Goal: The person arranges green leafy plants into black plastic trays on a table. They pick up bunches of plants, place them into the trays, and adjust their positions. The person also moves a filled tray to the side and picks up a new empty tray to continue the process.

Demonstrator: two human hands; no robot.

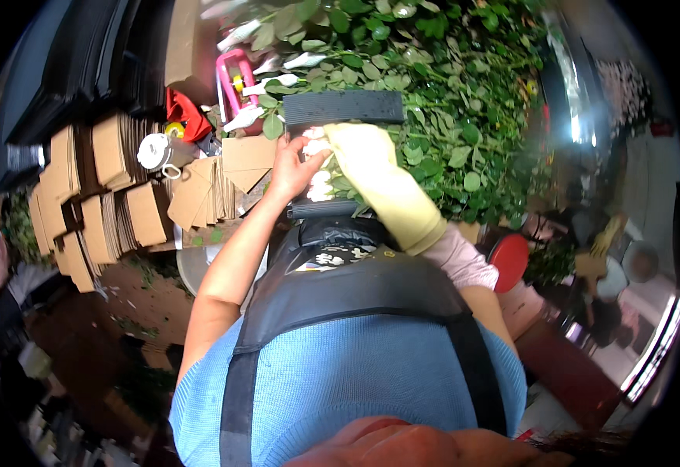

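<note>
My bare left hand (290, 166) is at the left end of a row of white flower heads (320, 187), its thumb and fingers closed around one of the upper blooms. A long yellow glove covers my right hand (346, 142), which reaches in from the right over the same flowers. Its fingers are bent out of sight, so their grip cannot be made out. A dark ribbed block (343, 107) lies just beyond both hands. Another dark ribbed edge (323, 209) runs along the near side of the flowers, against my black apron (348, 292).
Leafy green stems (457, 117) are heaped at the far right. At left stand stacks of brown cardboard pieces (106, 226) and a white lidded cup (153, 152). A pink-handled tool (234, 82), a red object (187, 115) and white-wrapped heads (278, 81) lie beyond. A red round stool (509, 262) is at right.
</note>
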